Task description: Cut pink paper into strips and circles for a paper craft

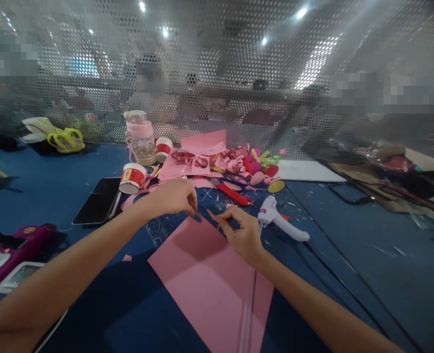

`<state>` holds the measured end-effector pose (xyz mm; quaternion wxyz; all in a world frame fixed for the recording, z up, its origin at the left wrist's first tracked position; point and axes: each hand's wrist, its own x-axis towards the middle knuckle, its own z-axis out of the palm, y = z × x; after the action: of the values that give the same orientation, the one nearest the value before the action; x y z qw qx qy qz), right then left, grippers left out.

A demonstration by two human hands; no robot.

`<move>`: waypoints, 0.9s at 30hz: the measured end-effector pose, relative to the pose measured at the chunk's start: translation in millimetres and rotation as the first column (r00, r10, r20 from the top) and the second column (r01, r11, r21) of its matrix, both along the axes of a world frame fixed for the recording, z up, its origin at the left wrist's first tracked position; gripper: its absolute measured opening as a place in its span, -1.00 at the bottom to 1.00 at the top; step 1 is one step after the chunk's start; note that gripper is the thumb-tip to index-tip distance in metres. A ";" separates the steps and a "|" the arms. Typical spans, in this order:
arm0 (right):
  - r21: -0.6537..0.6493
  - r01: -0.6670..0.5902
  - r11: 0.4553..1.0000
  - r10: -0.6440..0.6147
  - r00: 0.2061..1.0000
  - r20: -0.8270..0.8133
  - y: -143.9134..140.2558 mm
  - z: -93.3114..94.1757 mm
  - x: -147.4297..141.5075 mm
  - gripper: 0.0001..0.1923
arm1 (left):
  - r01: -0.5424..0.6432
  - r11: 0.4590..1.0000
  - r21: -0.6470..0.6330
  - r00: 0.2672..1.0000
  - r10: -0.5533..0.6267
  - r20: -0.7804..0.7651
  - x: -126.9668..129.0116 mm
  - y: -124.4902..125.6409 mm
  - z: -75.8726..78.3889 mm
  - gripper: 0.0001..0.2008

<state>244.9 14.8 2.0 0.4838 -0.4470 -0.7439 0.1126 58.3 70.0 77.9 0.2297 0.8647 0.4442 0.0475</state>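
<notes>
Item: pink sheet point(205, 279), flat on the blue worktop point(349, 255), its far corner just under my fingertips.

Left hand point(173, 196): my fingers were curled nearly closed, tips pressing down at the sheet's far corner; whether they pinched anything, I could not tell.

Right hand point(241, 233): my fingers were bent with forefinger and thumb close together, resting on the sheet's right edge, apparently nipping it.

Handling, as I judged it: light, thin, easily creased and torn, likely to slide on the worktop. Best taken at a corner or edge with a soft pinch, the other hand holding it flat.

Nearby: glue gun point(281, 223) just right of my right fingers; red scissors point(233, 193) beyond them; pink scraps point(217, 162) farther back; paper cup point(132, 177) beyond my left fingers.
</notes>
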 end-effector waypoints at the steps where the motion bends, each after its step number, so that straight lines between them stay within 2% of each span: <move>1: -0.004 -0.003 1.000 0.003 1.000 -0.004 -0.4 0.7 -0.2 -0.76 | 0.004 1.000 0.012 1.000 -0.004 0.000 0.7 -0.4 -0.4 -0.86; 5: -0.004 -0.002 1.000 0.002 1.000 -0.020 -1.6 1.8 -0.6 -0.76 | 0.001 1.000 0.014 1.000 -0.001 -0.002 2.2 -0.2 -2.9 -0.81; 13: -0.004 -0.024 1.000 0.024 1.000 0.009 -2.4 2.7 -0.1 -0.76 | 0.080 0.997 0.018 0.997 -0.079 -0.026 3.8 -2.2 -2.0 -0.84; 21: 0.044 -0.037 0.998 0.037 0.999 0.000 -0.3 3.1 0.7 -0.76 | 0.039 0.999 -0.034 0.998 -0.040 -0.039 5.5 -4.2 -2.9 -0.80; 27: 0.054 -0.057 0.997 0.056 0.998 0.011 0.7 3.4 2.3 -0.78 | -0.018 0.999 -0.035 0.994 0.014 -0.107 8.0 -5.9 0.5 -0.80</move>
<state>247.3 15.5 5.4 0.4890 -0.4129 -0.7613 0.1040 66.3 64.1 78.4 0.2207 0.8582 0.4634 -0.0048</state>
